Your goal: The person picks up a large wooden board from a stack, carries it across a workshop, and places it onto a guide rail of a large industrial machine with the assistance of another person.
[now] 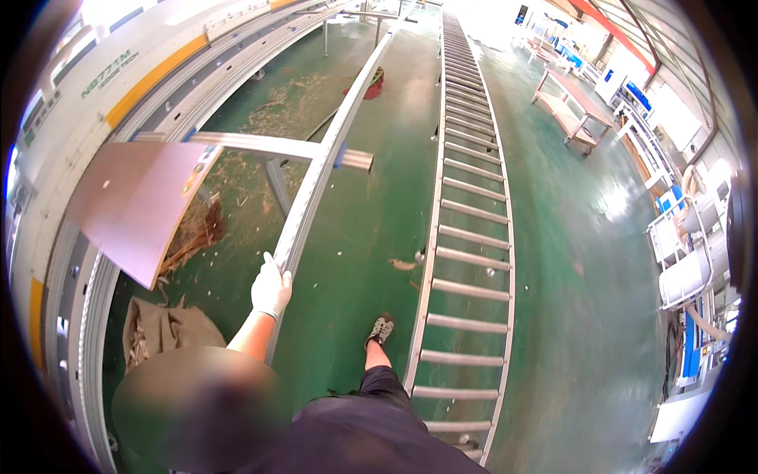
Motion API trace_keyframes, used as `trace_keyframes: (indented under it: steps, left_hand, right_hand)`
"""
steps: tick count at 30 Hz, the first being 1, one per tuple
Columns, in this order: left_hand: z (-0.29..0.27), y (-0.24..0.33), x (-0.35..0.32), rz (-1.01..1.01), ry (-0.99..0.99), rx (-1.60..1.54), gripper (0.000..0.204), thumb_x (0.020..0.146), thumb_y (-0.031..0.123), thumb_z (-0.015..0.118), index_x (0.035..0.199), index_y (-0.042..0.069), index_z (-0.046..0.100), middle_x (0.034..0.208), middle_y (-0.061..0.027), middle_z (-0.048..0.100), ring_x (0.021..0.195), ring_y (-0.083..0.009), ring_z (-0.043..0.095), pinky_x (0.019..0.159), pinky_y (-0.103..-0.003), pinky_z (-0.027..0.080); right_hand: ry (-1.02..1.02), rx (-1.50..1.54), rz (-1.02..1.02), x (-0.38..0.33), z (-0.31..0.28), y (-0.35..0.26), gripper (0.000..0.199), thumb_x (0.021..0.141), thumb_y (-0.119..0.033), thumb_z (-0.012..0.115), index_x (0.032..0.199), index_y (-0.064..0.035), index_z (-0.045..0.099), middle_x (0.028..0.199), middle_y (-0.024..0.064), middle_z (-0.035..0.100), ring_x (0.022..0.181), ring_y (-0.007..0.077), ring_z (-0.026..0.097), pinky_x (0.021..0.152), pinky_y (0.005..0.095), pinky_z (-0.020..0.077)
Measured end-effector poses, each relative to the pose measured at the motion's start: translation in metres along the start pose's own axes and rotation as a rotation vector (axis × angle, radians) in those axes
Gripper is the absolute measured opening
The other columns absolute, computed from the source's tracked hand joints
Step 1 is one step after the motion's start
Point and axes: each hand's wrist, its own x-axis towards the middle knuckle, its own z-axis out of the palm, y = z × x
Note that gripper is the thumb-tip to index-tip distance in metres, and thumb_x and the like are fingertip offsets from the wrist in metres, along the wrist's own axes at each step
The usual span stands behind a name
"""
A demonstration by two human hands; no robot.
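Observation:
My left hand (271, 287), in a white glove, is closed around a long grey metal rail (332, 150) that runs away from me across the green floor. The rail rests on a grey cross-beam (260, 146) held up by a leg. A flat pinkish-brown board (138, 205) lies to the left of my hand, over the edge of the long machine bed, and is apart from the hand. My right hand is out of view. My dark trousers and one shoe (381, 328) show below the rail.
A long roller conveyor (467, 237) runs along the floor to the right of the rail. A white and yellow machine (118, 91) lines the left side. Sawdust and wood scraps (197, 237) and a sack (162, 332) lie under the board. Work tables (572, 110) stand at far right.

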Motion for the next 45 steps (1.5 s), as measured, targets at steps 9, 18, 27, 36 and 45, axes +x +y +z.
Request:
trace_keyframes:
  steps: [9,18,27,36,45]
  left_hand:
    - [0.054,0.15,0.286,-0.16,-0.074,-0.05,0.083,0.09,0.04,0.063,0.15,-0.009,0.034,0.117,-0.025,0.064,0.1,-0.0384,0.068,0.086,-0.046,0.055]
    - [0.131,0.245,0.55,-0.108,0.069,-0.037,0.084,0.088,0.04,0.066,0.148,-0.011,0.034,0.103,-0.0214,0.065,0.092,-0.0367,0.066,0.08,-0.046,0.054]
    - [0.207,0.377,0.935,-0.144,-0.008,-0.062,0.085,0.091,0.047,0.061,0.152,-0.006,0.033,0.11,-0.023,0.065,0.094,-0.0381,0.067,0.084,-0.046,0.055]
    - [0.29,0.493,1.238,-0.15,0.108,0.154,0.078,0.093,0.049,0.059,0.146,-0.006,0.043,0.111,-0.024,0.065,0.094,-0.0383,0.068,0.083,-0.046,0.055]
    - [0.323,0.593,1.475,-0.285,0.042,0.096,0.077,0.102,0.05,0.044,0.151,-0.008,0.033,0.142,-0.0287,0.052,0.137,-0.0413,0.046,0.116,-0.046,0.034]
  right_hand:
    - [0.83,-0.148,-0.742,0.467,-0.51,-0.273,0.04,0.103,-0.024,0.039,0.077,-0.0046,0.063,0.08,0.0229,0.062,0.076,0.0399,0.06,0.076,0.0496,0.0502]
    - [0.503,0.754,-0.76,0.653,-0.894,-0.494,0.015,0.095,-0.016,0.059,0.096,-0.0084,0.072,0.088,0.0022,0.069,0.078,0.0088,0.06,0.068,0.0265,0.0501]
    - [-0.037,-0.18,-0.235,0.722,-0.906,-0.445,0.049,0.104,-0.036,0.038,0.095,-0.0025,0.073,0.099,0.0262,0.071,0.09,0.0429,0.07,0.085,0.0548,0.0542]
    - [0.059,-0.278,-0.269,1.003,-1.095,-0.511,0.045,0.104,-0.032,0.038,0.092,-0.0034,0.071,0.093,0.0243,0.072,0.084,0.0407,0.071,0.08,0.054,0.0557]
    - [0.522,0.372,-0.618,1.306,-1.622,-0.867,0.018,0.091,-0.011,0.055,0.101,-0.0068,0.07,0.093,0.0086,0.069,0.093,0.0201,0.064,0.09,0.0331,0.0506]
